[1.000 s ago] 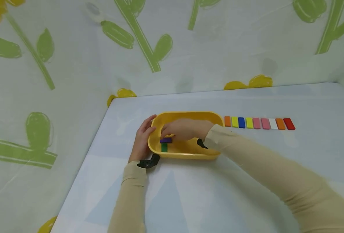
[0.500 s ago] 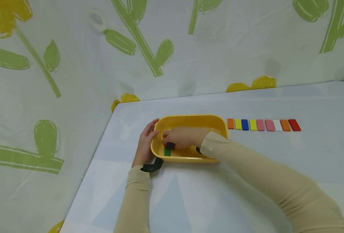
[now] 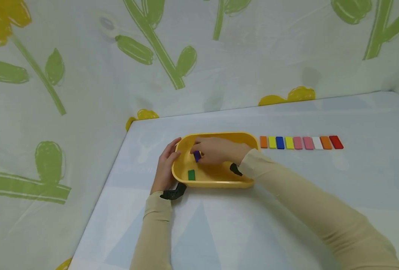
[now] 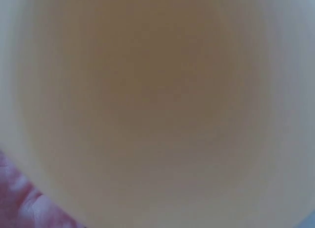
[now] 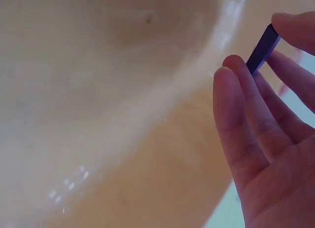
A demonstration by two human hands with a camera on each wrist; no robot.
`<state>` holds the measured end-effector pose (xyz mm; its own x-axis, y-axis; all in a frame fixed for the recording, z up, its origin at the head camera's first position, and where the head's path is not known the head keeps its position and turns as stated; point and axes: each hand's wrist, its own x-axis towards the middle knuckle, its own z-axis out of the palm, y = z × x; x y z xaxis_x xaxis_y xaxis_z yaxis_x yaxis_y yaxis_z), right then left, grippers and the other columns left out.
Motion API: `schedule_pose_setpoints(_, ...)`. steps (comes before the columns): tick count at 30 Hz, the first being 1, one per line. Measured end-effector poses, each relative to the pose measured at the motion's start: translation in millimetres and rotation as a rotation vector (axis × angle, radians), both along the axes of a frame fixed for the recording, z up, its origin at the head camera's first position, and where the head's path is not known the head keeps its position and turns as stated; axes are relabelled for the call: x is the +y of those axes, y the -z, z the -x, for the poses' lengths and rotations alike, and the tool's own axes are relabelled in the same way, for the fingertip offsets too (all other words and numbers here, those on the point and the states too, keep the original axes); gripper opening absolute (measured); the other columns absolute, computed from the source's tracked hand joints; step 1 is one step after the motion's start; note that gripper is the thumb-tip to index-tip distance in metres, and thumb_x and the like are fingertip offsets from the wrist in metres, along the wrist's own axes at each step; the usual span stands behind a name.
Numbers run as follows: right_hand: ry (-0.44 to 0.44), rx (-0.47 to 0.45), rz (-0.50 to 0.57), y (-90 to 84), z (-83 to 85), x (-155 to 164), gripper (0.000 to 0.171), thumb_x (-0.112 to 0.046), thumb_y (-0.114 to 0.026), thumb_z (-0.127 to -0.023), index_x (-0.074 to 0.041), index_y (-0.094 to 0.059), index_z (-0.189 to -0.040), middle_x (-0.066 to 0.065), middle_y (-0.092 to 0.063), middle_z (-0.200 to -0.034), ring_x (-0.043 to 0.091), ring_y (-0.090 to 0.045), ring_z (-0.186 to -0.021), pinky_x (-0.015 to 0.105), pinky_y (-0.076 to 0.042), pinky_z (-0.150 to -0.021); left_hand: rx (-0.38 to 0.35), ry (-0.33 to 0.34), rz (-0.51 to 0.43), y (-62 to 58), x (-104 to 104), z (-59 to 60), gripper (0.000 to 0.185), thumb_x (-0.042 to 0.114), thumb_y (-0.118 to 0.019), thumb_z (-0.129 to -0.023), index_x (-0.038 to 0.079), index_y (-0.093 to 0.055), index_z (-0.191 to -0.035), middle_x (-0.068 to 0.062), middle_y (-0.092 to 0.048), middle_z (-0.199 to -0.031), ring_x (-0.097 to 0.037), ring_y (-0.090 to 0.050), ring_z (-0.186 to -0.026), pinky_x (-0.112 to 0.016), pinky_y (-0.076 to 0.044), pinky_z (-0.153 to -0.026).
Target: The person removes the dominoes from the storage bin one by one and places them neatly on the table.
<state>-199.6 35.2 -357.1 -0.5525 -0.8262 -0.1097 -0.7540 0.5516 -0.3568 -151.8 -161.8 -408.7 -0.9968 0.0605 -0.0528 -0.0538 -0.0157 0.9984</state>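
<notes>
In the head view my right hand (image 3: 216, 150) reaches into a yellow oval-ended tub (image 3: 226, 184). It pinches a small purple block (image 3: 197, 156), flat and domino-shaped, between thumb and fingertips. The right wrist view shows the purple block (image 5: 263, 49) edge-on at the fingertips, tilted. A green block (image 3: 191, 174) lies on the tub floor near its front left. My left hand (image 3: 164, 168) holds the tub's left end, thumb at the rim and fingers along the outside wall. The left wrist view is mostly filled by the blurred tub wall (image 4: 157, 90).
To the right of the tub, a row of several flat blocks runs across the table, from an orange block (image 3: 264, 142) through a blue block (image 3: 280, 142) to a red block (image 3: 336, 142). A patterned cloth wall (image 3: 219, 86) rises behind the table.
The purple block was lying beside the green one; my right hand has picked it up, turned it and moved it toward the tub's back. My left hand stays at the tub's left end.
</notes>
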Motion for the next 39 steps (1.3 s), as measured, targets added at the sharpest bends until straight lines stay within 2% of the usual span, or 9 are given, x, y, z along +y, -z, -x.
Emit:
schedule_pose_setpoints(6,-0.016,0.038,0.179,-12.6,-2.9,24.0,0.037,-0.023,-0.061,-0.084,-0.01,-0.057,-0.118,0.002,-0.048,-0.114,0.014,-0.052,-0.095,0.026,-0.044,-0.086,-0.008,-0.006,0.003,0.8,0.8,0.4,0.042,0.02,-0.045,-0.092,0.023,-0.04,-0.134,0.002,-0.043,-0.131,-0.019,-0.045,-0.115,-0.029,-0.041,-0.092)
schedule_pose_setpoints(10,0.004,0.082,0.224,-20.0,-5.9,38.9,0.038,-0.023,-0.061,-0.084,-0.011,-0.056,-0.12,0.002,-0.047,-0.119,0.015,-0.054,-0.096,0.027,-0.045,-0.086,-0.013,-0.013,-0.007,0.5,1.4,1.1,0.042,0.019,-0.045,-0.092,0.023,-0.041,-0.133,0.001,-0.043,-0.131,-0.02,-0.045,-0.115,-0.03,-0.04,-0.094)
schedule_pose_setpoints(16,0.032,0.151,0.339,-26.1,-13.1,66.1,0.036,-0.018,-0.062,-0.084,-0.014,-0.056,-0.118,-0.001,-0.044,-0.12,0.013,-0.056,-0.091,0.021,-0.048,-0.076,-0.027,-0.021,-0.025,0.4,3.2,-0.3,0.042,0.018,-0.045,-0.092,0.022,-0.041,-0.133,-0.002,-0.044,-0.13,-0.022,-0.045,-0.114,-0.03,-0.041,-0.092)
schedule_pose_setpoints(21,0.055,0.228,0.435,-34.1,-22.5,94.9,0.041,-0.017,-0.063,-0.083,-0.01,-0.052,-0.122,0.0,-0.046,-0.12,0.01,-0.055,-0.085,0.022,-0.049,-0.07,-0.033,-0.008,-0.022,-6.8,3.8,-5.4,0.042,0.015,-0.043,-0.093,0.021,-0.039,-0.134,-0.002,-0.042,-0.131,-0.024,-0.045,-0.115,-0.03,-0.041,-0.092)
schedule_pose_setpoints(27,0.117,0.31,0.483,-39.4,-31.9,135.3,0.044,-0.018,-0.067,-0.08,-0.009,-0.053,-0.12,-0.001,-0.049,-0.117,0.01,-0.055,-0.083,0.023,-0.05,-0.067,-0.035,0.012,0.005,-16.5,8.4,-9.8,0.044,0.016,-0.041,-0.093,0.019,-0.035,-0.137,-0.003,-0.039,-0.134,-0.025,-0.043,-0.116,-0.034,-0.038,-0.095)
schedule_pose_setpoints(32,0.21,0.308,0.482,-35.2,-37.6,159.3,0.045,-0.019,-0.068,-0.078,-0.011,-0.053,-0.12,-0.003,-0.05,-0.115,0.007,-0.055,-0.085,0.023,-0.051,-0.065,-0.049,0.002,0.005,-16.9,1.2,-10.2,0.045,0.017,-0.04,-0.093,0.02,-0.034,-0.137,-0.002,-0.04,-0.134,-0.023,-0.043,-0.116,-0.03,-0.04,-0.094)
schedule_pose_setpoints(39,0.315,0.317,0.484,-28.0,-46.9,194.8,0.051,-0.011,-0.071,-0.075,-0.012,-0.052,-0.122,-0.003,-0.05,-0.116,0.006,-0.055,-0.089,0.023,-0.051,-0.063,-0.063,-0.01,-0.06,-4.9,-6.6,-2.3,0.044,0.017,-0.043,-0.093,0.021,-0.037,-0.136,0.0,-0.04,-0.134,-0.023,-0.043,-0.116,-0.027,-0.041,-0.092)
